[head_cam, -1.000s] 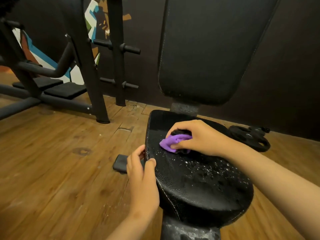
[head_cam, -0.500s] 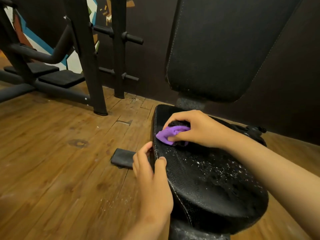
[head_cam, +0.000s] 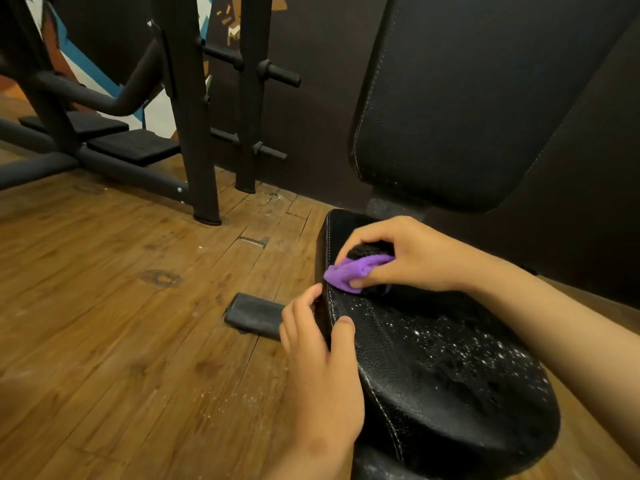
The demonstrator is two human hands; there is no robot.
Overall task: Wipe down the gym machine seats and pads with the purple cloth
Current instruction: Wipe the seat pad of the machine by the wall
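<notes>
- The purple cloth point(head_cam: 349, 273) is bunched and gripped in the right hand point(head_cam: 412, 258). The fingers are curled over it and the thumb is pinned against its front fold.
- Under that hand, the cloth is pressed onto the far left corner of the black seat point(head_cam: 433, 410).
- The cloth's leading tip is brought right to the seat's stitched left edge, just ahead of the left hand's fingertips.
- The left hand point(head_cam: 322, 368) is clamped on that same edge. Its thumb is laid on the top surface and its fingers are wrapped down over the side.
- Between the right hand and the person, the seat surface is spotted with white droplets point(head_cam: 464, 351), as far as the rounded near rim.
- Beyond the right hand stands the upright back pad point(head_cam: 467, 98). Its lower edge is held above the seat's far end, and a narrow gap is left between them.
- Outside the left hand, a flat black block point(head_cam: 254, 315) is lying on the wooden floor point(head_cam: 121, 323), lower than the fingers and near them in the view.
- Farther past the left hand, black rack uprights point(head_cam: 190, 133) are planted on the floor well apart from the seat, with a broad stretch of floorboards between.
</notes>
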